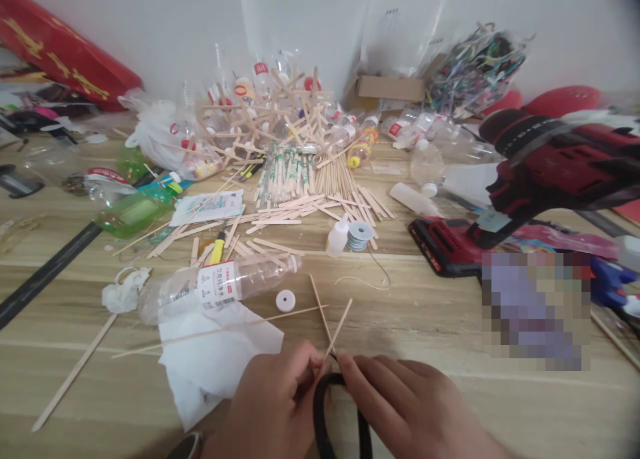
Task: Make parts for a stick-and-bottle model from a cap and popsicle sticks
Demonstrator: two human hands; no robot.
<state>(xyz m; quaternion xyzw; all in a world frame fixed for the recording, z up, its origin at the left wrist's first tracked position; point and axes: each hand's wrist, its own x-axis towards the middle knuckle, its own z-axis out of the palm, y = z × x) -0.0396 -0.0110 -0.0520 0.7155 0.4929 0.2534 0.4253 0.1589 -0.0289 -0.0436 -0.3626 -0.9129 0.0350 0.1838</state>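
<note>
My left hand (280, 392) is closed at the bottom middle, pinching a thin wooden stick (342, 324) that points up and to the right. A second thin stick (320, 309) crosses it just beyond the fingertips; which hand bears it I cannot tell. My right hand (405, 399) has its fingers pressed together around a tool with black loop handles, which looks like scissors (320, 415). Its loops face me and its blades are mostly hidden between the hands. Left of the hands, a long skewer (225, 329) lies across crumpled white paper (200, 365).
A clear plastic bottle (175, 295), a white cap (285, 301), a glue bottle (338, 236) and a wire spool (360, 235) lie ahead. Behind them are piled craft sticks (285, 212) and bottles. A red cordless drill (540, 172) stands at right.
</note>
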